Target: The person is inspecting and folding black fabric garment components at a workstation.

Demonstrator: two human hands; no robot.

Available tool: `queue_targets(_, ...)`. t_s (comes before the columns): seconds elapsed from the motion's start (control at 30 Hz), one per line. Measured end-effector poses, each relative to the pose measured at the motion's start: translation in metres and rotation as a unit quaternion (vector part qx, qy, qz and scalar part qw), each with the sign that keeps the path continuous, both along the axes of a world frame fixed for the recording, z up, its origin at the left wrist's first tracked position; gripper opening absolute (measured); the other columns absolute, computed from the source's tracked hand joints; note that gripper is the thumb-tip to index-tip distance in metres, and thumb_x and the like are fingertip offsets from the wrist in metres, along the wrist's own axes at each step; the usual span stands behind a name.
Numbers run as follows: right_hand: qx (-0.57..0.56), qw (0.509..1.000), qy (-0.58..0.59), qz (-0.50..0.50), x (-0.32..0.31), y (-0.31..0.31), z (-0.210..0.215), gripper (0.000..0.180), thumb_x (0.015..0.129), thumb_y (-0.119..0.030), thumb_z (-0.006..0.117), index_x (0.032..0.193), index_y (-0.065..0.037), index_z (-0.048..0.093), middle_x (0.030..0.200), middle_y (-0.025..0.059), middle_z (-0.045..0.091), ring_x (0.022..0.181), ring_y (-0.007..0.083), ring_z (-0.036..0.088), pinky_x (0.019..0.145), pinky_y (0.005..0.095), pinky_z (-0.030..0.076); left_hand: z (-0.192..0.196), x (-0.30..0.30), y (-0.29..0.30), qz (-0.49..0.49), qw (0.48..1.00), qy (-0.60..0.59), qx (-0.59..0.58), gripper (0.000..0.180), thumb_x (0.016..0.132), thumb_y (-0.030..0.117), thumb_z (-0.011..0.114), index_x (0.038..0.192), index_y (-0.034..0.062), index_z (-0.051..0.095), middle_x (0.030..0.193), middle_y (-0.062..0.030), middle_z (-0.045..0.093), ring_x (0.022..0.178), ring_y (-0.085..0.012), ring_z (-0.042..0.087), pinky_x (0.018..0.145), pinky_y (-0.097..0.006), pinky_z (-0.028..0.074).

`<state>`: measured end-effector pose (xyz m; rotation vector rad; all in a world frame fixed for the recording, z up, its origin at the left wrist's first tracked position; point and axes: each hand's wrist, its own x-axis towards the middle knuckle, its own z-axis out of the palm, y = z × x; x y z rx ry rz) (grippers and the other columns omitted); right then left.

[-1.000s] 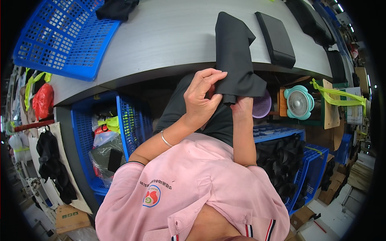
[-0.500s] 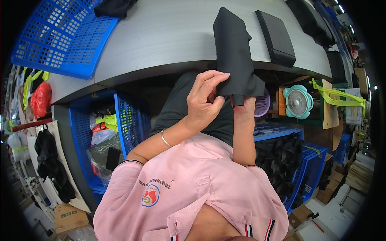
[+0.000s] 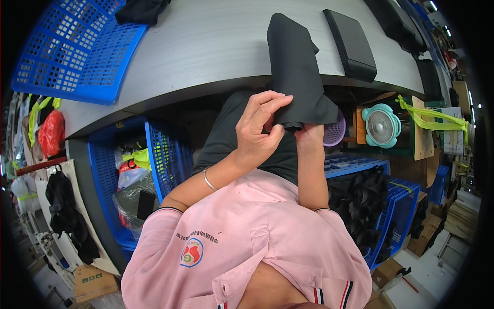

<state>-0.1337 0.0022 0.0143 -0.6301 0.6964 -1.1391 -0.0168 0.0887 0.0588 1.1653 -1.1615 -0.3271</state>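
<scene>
A long black fabric piece (image 3: 296,67), sleeve-like in shape, reaches from over the grey table down toward my lap. My left hand (image 3: 261,121) is closed on its near left edge, with the fingers bent over the top and the thumb by the folded edge. A small rolled part of the cloth sticks out between my two hands. Beneath the near right end, my right hand (image 3: 310,136) goes up under the cloth. The cloth hides its fingers. To the right on the table lies a flat black padded block (image 3: 351,46).
A blue plastic basket (image 3: 77,56) stands at the table's left. Below it is a blue crate (image 3: 121,206) with bagged items. At right are a teal fan (image 3: 381,126), a purple basket (image 3: 335,131) and a blue crate (image 3: 404,211) near a heap of black pieces (image 3: 355,206).
The far end of the black cloth has shifted slightly left and nearer. The small flap at its near edge now looks more rolled up. Both hands stay almost in place.
</scene>
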Motion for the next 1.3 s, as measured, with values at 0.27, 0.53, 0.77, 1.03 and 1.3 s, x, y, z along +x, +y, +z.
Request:
queue_targets(0.27, -0.024, 1.000, 0.004, 0.008, 0.006, -0.001, 0.004, 0.047, 0.096, -0.024, 0.064, 0.135, -0.002, 0.052, 0.124, 0.0116, 0.062, 0.107, 0.0211, 0.064, 0.090, 0.0371, 0.056, -0.005, 0.001, 0.003, -0.012, 1.000, 0.013, 0.023, 0.060, 0.065, -0.017, 0.054, 0.117, 0.0086, 0.070, 0.117, -0.0065, 0.060, 0.076, -0.0096, 0.055, 0.059, -0.021, 0.045)
queue_targets(0.53, -0.011, 1.000, 0.000, 0.004, 0.013, -0.004, 0.003, 0.044, 0.097, -0.024, 0.063, 0.134, -0.002, 0.052, 0.122, 0.0105, 0.063, 0.104, 0.0204, 0.065, 0.088, 0.0357, 0.057, -0.006, 0.006, 0.004, -0.018, 0.998, -0.024, 0.046, 0.069, 0.067, -0.017, 0.055, 0.130, 0.0106, 0.066, 0.119, -0.0059, 0.055, 0.079, -0.0120, 0.058, 0.059, -0.023, 0.049)
queue_targets(0.77, -0.004, 1.000, 0.008, -0.002, 0.026, -0.010, 0.000, 0.043, 0.099, -0.026, 0.060, 0.135, -0.003, 0.051, 0.123, 0.0106, 0.062, 0.106, 0.0210, 0.064, 0.089, 0.0363, 0.057, -0.016, 0.014, 0.001, 0.001, 0.998, -0.049, 0.038, 0.071, 0.068, -0.017, 0.056, 0.133, 0.0103, 0.064, 0.120, -0.0073, 0.053, 0.077, -0.0127, 0.056, 0.060, -0.025, 0.049)
queue_targets(1.03, -0.001, 0.999, 0.034, -0.003, 0.051, -0.020, -0.006, 0.047, 0.100, -0.026, 0.058, 0.139, -0.001, 0.049, 0.128, 0.0124, 0.061, 0.115, 0.0239, 0.061, 0.097, 0.0371, 0.054, -0.032, 0.028, -0.002, 0.043, 0.998, -0.045, 0.002, 0.062, 0.072, -0.013, 0.059, 0.131, 0.0074, 0.065, 0.127, -0.0094, 0.054, 0.079, -0.0118, 0.058, 0.064, -0.024, 0.050)
queue_targets(1.3, -0.237, 0.920, 0.304, 0.071, 0.063, -0.038, -0.029, 0.052, 0.094, -0.017, 0.065, 0.138, 0.003, 0.046, 0.138, 0.0139, 0.053, 0.126, 0.0255, 0.052, 0.106, 0.0362, 0.043, -0.057, 0.065, -0.011, 0.147, 0.982, -0.095, 0.075, 0.039, 0.081, -0.007, 0.062, 0.118, 0.0027, 0.070, 0.110, -0.0145, 0.070, 0.093, -0.0288, 0.067, 0.082, -0.035, 0.054)
